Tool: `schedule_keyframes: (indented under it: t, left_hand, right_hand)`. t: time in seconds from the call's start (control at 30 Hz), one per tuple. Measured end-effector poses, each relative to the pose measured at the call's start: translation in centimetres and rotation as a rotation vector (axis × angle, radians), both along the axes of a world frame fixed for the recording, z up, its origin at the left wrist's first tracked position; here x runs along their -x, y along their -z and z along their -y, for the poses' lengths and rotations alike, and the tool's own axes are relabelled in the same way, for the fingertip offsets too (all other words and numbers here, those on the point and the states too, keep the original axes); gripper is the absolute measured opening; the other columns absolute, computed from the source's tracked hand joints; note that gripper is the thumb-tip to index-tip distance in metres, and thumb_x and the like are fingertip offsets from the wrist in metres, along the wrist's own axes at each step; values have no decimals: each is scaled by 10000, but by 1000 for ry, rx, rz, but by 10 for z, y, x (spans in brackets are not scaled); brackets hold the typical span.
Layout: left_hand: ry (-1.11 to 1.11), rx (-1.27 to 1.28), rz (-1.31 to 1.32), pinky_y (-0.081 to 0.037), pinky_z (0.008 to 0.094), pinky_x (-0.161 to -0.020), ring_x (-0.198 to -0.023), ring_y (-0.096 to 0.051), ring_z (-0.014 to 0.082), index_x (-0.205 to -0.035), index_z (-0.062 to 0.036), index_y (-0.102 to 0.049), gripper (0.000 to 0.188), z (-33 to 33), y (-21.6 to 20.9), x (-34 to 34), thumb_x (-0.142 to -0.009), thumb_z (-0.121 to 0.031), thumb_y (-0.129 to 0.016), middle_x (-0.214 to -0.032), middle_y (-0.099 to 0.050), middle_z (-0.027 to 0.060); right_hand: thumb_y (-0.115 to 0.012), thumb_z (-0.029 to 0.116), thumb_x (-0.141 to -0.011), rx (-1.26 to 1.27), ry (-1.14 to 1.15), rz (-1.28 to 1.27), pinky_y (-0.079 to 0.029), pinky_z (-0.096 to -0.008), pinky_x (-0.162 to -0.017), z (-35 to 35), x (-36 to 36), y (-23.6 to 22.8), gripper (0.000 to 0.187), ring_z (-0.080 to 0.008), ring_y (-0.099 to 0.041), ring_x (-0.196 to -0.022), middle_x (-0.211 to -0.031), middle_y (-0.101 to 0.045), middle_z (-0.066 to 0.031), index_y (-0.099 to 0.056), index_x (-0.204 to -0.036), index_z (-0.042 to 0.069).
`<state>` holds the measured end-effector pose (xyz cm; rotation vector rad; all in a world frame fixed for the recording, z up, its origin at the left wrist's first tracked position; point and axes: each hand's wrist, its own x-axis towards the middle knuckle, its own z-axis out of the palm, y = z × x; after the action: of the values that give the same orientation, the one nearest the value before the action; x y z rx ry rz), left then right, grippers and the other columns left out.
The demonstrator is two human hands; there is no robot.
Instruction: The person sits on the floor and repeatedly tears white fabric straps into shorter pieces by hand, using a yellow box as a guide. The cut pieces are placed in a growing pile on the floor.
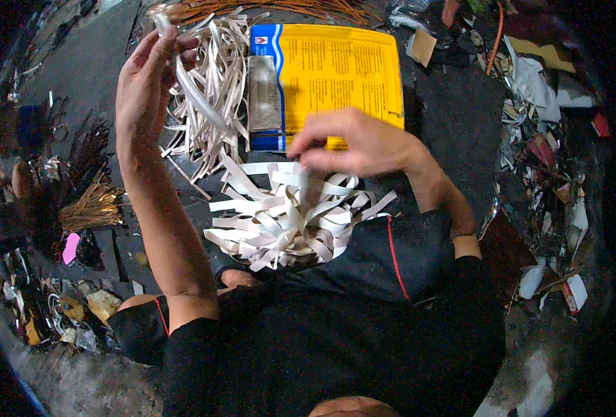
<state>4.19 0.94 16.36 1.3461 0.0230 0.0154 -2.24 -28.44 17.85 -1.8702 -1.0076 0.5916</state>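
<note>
My left hand [145, 90] is raised at the upper left, fingers pinched on a whitish strip [198, 103] that hangs down to the right, blurred. Below and beside it lies a long bundle of pale strips [218, 66]. Over the lower edge of a yellow and blue printed panel [339, 69] is my right hand [360, 144], slightly blurred, its fingers curled together; what they hold, if anything, I cannot make out. Just under those fingers, a heap of loose white flat strips [280, 222] lies by my lap, with one blurred strip rising from it.
Copper-coloured wires [89, 205] lie at the left, and more orange-brown rods [273, 8] along the far edge. Mixed scraps [544, 153] litter the right side. Scraps and debris [79, 309] also lie at the lower left. A pink piece [71, 247] sits near the wires.
</note>
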Motion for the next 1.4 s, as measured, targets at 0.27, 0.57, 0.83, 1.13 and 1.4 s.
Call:
schedule_keyframes:
  t: [0.27, 0.57, 0.83, 1.13, 1.4]
  left_hand:
    - [-41, -311, -86, -421, 220, -679, -751, -539, 72, -1086, -10, -627, 340, 9, 57, 26, -955, -318, -565, -840, -622, 1]
    - [701, -346, 66, -454, 303, -886, -999, -576, 147, -1134, -14, -622, 345, 81, -7, 58, -936, -295, -594, -1057, -654, 62]
    - [975, -371, -121, -446, 259, -699, -796, -533, 93, -997, -9, -595, 301, 83, -20, 76, -935, -303, -601, -843, -617, 28]
    - [729, -530, -240, -360, 228, -553, -637, -451, 52, -865, -15, -619, 281, 35, 3, 60, -858, -287, -691, -693, -533, -42]
    - [278, -335, -161, -422, 226, -577, -641, -533, 80, -898, 8, -639, 258, 54, 55, 48, -838, -228, -725, -723, -619, 6]
  right_hand:
    - [-611, 399, -859, 965, 9, 56, -508, -446, -819, 51, 89, 159, 395, -402, -629, -921, -975, -659, -214, -641, -1011, 36]
    - [-495, 324, -978, 260, 28, -608, -508, -285, -627, 62, 51, 39, 326, -128, -601, -698, -782, -637, -62, -565, -1066, 19]
    - [-634, 264, -907, 354, 248, -333, -452, -240, -500, 89, 24, -55, 247, -75, -559, -559, -688, -614, -12, -638, -931, 18]
    - [-672, 237, -854, 456, 544, -92, -454, -276, -555, 144, 25, -68, 226, -90, -567, -591, -670, -621, -17, -677, -854, 11]
    - [-702, 394, -765, 675, 551, 691, -503, -427, -727, 153, -5, -33, 339, -335, -635, -795, -830, -671, -132, -695, -879, 76]
